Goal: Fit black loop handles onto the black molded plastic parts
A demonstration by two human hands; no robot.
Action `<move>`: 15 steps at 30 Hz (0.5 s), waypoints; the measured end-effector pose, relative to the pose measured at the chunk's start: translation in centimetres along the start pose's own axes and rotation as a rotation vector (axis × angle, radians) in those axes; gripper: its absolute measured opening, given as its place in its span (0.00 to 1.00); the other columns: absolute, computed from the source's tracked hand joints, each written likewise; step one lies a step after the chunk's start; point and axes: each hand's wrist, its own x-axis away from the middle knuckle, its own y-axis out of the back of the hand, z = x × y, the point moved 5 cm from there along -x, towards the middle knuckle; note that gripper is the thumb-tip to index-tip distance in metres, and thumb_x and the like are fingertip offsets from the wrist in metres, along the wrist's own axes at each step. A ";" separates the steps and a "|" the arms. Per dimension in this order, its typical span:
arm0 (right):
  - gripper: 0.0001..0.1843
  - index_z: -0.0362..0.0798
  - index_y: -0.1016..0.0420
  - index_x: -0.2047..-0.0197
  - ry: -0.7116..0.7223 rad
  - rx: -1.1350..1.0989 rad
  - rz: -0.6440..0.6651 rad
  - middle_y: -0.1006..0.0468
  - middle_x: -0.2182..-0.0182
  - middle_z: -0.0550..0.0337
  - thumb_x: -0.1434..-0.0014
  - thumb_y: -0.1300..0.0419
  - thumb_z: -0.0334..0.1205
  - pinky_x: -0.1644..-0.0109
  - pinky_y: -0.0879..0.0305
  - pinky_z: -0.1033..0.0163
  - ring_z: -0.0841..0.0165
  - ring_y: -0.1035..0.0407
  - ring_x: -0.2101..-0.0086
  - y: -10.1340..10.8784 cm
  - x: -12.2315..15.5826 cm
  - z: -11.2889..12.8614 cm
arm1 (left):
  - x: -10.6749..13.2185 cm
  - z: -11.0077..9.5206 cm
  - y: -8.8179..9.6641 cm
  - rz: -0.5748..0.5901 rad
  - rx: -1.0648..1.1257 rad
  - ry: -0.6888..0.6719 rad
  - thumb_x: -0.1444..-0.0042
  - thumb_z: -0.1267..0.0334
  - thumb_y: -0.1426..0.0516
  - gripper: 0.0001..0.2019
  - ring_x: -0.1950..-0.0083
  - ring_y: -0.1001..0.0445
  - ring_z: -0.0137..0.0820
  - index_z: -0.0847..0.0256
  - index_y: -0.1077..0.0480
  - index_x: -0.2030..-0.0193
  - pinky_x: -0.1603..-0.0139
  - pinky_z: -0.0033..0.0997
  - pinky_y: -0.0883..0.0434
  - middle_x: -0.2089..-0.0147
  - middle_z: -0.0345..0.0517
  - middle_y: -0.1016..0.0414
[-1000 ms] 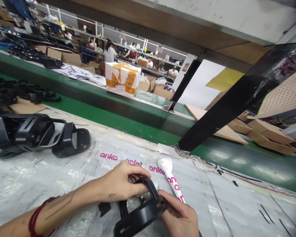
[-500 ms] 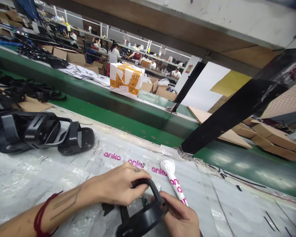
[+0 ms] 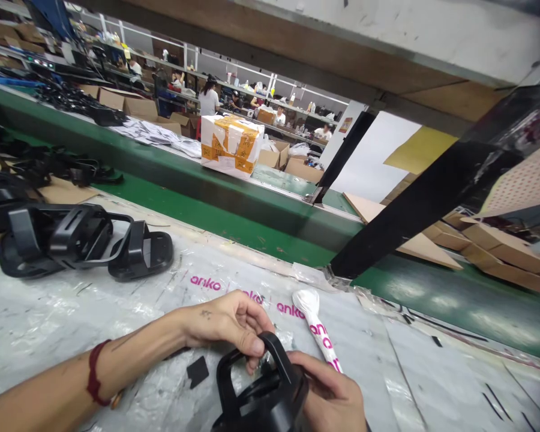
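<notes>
Both my hands hold a black plastic sandal (image 3: 261, 393) at the bottom middle of the view, tilted up on its side. My left hand (image 3: 227, 324) pinches its upper strap with thumb and fingers. My right hand (image 3: 330, 396) grips the sandal's right edge from below. A red cord sits on my left wrist. Just beyond my right hand lies a white rolled strip (image 3: 317, 333) printed with pink "anko" lettering. A small black scrap (image 3: 198, 371) lies on the plastic-covered table (image 3: 72, 312) under my left forearm.
Several black sandals (image 3: 85, 240) lie in a row at the left. A green conveyor (image 3: 234, 207) runs behind the table, carrying a taped white and orange parcel (image 3: 229, 145). A black slanted post (image 3: 414, 204) rises at the right. Flat cardboard boxes (image 3: 490, 252) lie beyond; people work in the background.
The sandal has been turned from lying flat to standing more upright. My left hand shifted from covering the strap to pinching it near the top.
</notes>
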 end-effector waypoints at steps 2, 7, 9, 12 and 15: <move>0.10 0.52 0.17 0.73 -0.006 -0.011 0.032 0.22 0.78 0.62 0.62 0.26 0.44 0.66 0.32 0.75 0.70 0.29 0.74 0.0 -0.1 -0.3 | 0.0 0.2 0.0 0.012 0.033 0.009 0.64 0.60 0.27 0.19 0.74 0.25 0.29 0.68 0.23 0.66 0.71 0.28 0.25 0.72 0.47 0.22; 0.09 0.51 0.17 0.73 0.015 -0.024 0.076 0.21 0.76 0.61 0.60 0.26 0.43 0.66 0.32 0.74 0.69 0.28 0.73 0.1 -0.3 -0.7 | 0.0 0.4 0.1 0.024 0.079 0.031 0.65 0.59 0.26 0.21 0.76 0.27 0.27 0.69 0.23 0.66 0.73 0.27 0.26 0.74 0.46 0.24; 0.09 0.51 0.17 0.74 0.040 -0.010 0.074 0.22 0.77 0.61 0.59 0.27 0.44 0.67 0.31 0.74 0.68 0.28 0.73 0.0 -0.3 -0.4 | 0.1 0.4 -0.1 0.052 0.076 0.047 0.65 0.59 0.26 0.20 0.77 0.28 0.27 0.68 0.23 0.66 0.73 0.27 0.27 0.76 0.44 0.25; 0.08 0.50 0.17 0.76 0.037 -0.007 0.064 0.21 0.77 0.61 0.59 0.28 0.44 0.68 0.31 0.73 0.68 0.28 0.74 -0.1 -0.2 0.1 | 0.1 0.4 -0.4 0.076 0.051 0.059 0.62 0.58 0.27 0.18 0.78 0.30 0.25 0.67 0.23 0.67 0.75 0.24 0.30 0.76 0.42 0.26; 0.09 0.51 0.16 0.73 0.017 -0.036 0.012 0.21 0.77 0.63 0.62 0.26 0.41 0.68 0.32 0.74 0.68 0.28 0.74 0.2 -0.4 0.4 | 0.1 -0.2 -0.6 0.055 -0.056 -0.002 0.55 0.56 0.31 0.17 0.73 0.27 0.26 0.67 0.22 0.63 0.71 0.24 0.30 0.70 0.46 0.24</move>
